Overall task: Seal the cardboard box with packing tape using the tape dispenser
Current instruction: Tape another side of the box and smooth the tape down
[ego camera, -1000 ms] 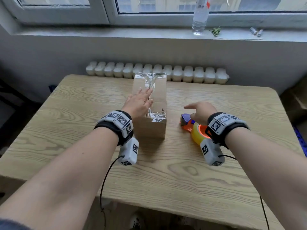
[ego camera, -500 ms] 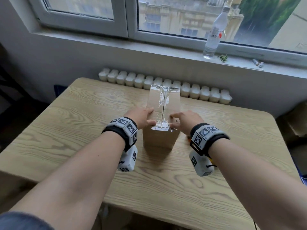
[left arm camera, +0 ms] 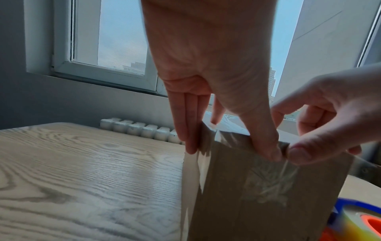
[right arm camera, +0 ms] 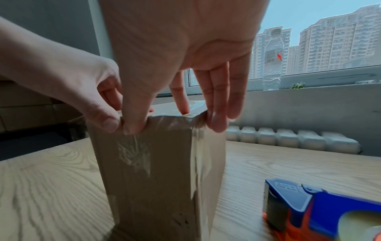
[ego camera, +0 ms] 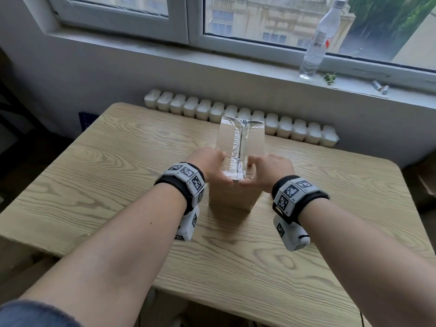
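A tall brown cardboard box (ego camera: 232, 197) stands mid-table, with shiny clear tape (ego camera: 238, 142) running along its top seam and down over the near edge. My left hand (ego camera: 223, 168) and right hand (ego camera: 254, 171) meet at that near edge. Both thumbs press the tape end onto the front face, and straight fingers lie along the box's sides. The left wrist view shows my left hand (left arm camera: 230, 151) on the box (left arm camera: 257, 203). The right wrist view shows my right hand (right arm camera: 175, 127) on the box (right arm camera: 148, 187). The blue and orange tape dispenser (right arm camera: 321, 210) lies on the table right of the box, in neither hand.
The wooden table (ego camera: 118, 185) stands against a wall under a window. A row of white radiator-like blocks (ego camera: 306, 133) runs behind the far table edge. On the sill stand a clear plastic bottle (ego camera: 316, 43) and two small batteries (ego camera: 379, 87).
My right hand let go of the tape dispenser and came over to the box. My left hand slid back from the box top to the near edge, and both thumbs now press there.
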